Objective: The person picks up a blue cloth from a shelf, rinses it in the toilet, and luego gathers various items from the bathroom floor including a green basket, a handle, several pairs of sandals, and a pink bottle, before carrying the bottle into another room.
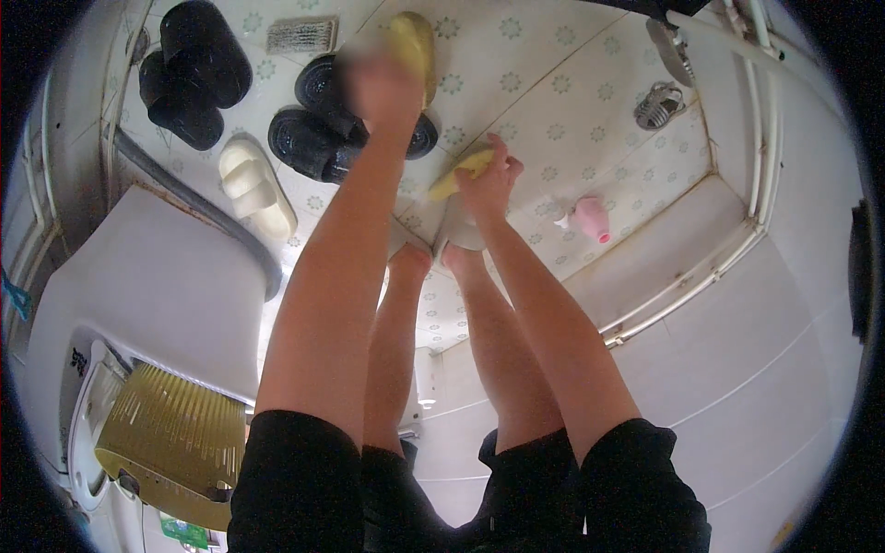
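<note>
One yellow slipper, long axis fore-and-aft

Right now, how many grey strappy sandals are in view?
2. One sandal sits at the upper right on the tiled floor; the other sandal is just above it in the picture. More could be hidden behind the left forearm.

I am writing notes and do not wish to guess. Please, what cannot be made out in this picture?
All in the head view:
Left hand: a blur hides its fingers and anything they may hold.
Middle black slippers: partly covered by the left hand and forearm.
Yellow object: the right hand covers part of its shape.
Dark object at the top: cut off by the picture's edge; kind unclear.
</note>
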### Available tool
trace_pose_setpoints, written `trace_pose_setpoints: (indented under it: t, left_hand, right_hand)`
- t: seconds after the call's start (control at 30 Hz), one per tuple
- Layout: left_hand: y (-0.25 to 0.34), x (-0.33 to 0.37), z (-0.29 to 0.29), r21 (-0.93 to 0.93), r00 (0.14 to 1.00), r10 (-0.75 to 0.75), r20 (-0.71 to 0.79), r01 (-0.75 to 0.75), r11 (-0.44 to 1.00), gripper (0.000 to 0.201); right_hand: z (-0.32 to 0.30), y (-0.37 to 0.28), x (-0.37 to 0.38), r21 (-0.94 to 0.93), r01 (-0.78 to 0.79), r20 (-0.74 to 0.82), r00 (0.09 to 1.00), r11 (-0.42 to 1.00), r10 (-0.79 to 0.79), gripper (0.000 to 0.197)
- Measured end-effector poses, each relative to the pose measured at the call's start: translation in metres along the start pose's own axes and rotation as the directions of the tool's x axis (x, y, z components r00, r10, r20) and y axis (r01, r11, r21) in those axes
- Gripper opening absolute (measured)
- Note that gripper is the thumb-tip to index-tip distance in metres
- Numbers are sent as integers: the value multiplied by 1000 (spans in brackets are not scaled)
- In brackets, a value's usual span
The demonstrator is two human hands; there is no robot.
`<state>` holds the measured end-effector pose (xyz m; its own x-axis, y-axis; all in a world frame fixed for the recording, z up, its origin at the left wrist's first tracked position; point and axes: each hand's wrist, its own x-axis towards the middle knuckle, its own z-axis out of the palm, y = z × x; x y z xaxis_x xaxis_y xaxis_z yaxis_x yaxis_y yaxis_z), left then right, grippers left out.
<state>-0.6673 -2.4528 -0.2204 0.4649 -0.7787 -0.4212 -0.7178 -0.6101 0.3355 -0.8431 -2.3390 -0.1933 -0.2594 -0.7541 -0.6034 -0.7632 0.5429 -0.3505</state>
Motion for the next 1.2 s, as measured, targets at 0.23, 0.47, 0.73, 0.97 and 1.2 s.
trace_pose_setpoints:
  t: [0.23,0.47,0.73,0.97,1.2]
  left_hand:
    - [9,-17,10,-17,996,57,-62,-58,998,69]
    - [-20,-4,5,-197,985,169,-40,-173,965,68]
    - [-17,-12,4,-191,959,259,-111,-276,942,63]
    - [-13,-20,-18,-144,960,277,-31,-278,950,64]
    - [38,-124,-77,-661,983,3,183,120,741,59]
  right_hand:
    - [14,7,17,74,-151,-149,976,986,161,67]
    - [-43,-17,103,901,-90,74,996,424,55,78]
    - [-37,-52,162,329,247,-62,969,911,-240,79]
    - [-31,-61,120,520,-8,64,997,854,-29,73]
    - [-124,67,123,233,-7,-219,974,973,60,61]
